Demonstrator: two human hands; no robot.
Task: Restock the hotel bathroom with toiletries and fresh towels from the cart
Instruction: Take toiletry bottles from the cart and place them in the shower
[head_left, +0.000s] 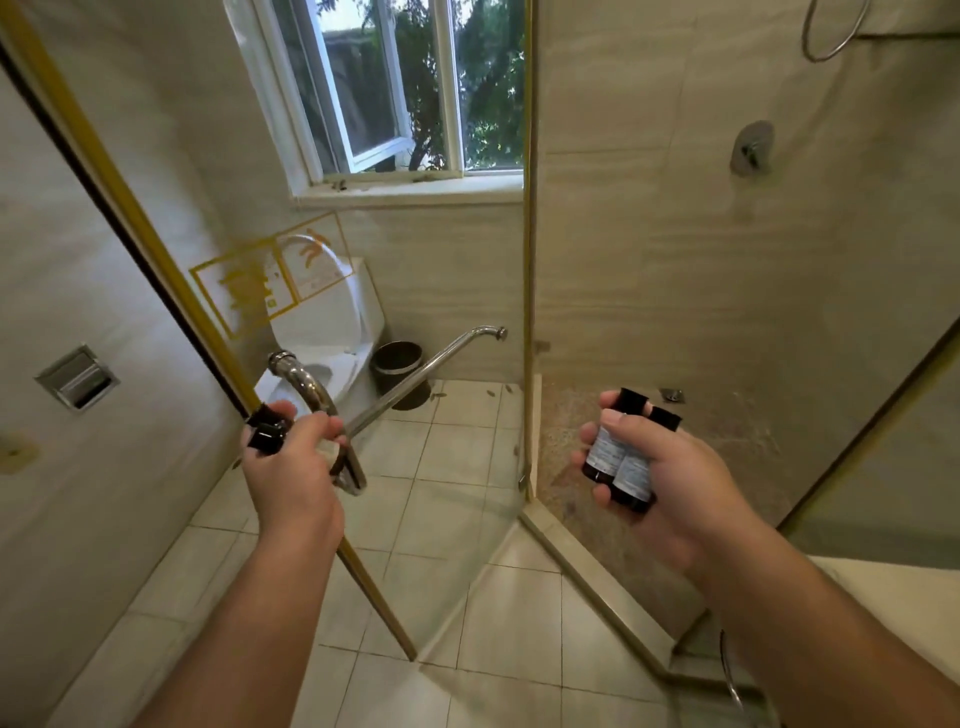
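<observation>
My left hand (292, 470) grips door handle (310, 388) and capped bottles (267, 434); right hand (672, 486) clasps two bottles (618, 467), shower floor (727, 436) open just ahead.

Only the person's two arms show, coming in from the near edge of the scene. The left hand (291, 470) and the left forearm (244, 629) are bare along all that is visible, from the knuckles back to where the lower edge cuts the arm off. The right hand (675, 483) and the right forearm (836, 639) are bare in the same way, back to the near right corner. On the right hand the thumbnail (612, 415) is short and neatly trimmed, with a faint shine. Both forearms look broad at the near edge and narrow towards the wrists under the wide lens.
</observation>
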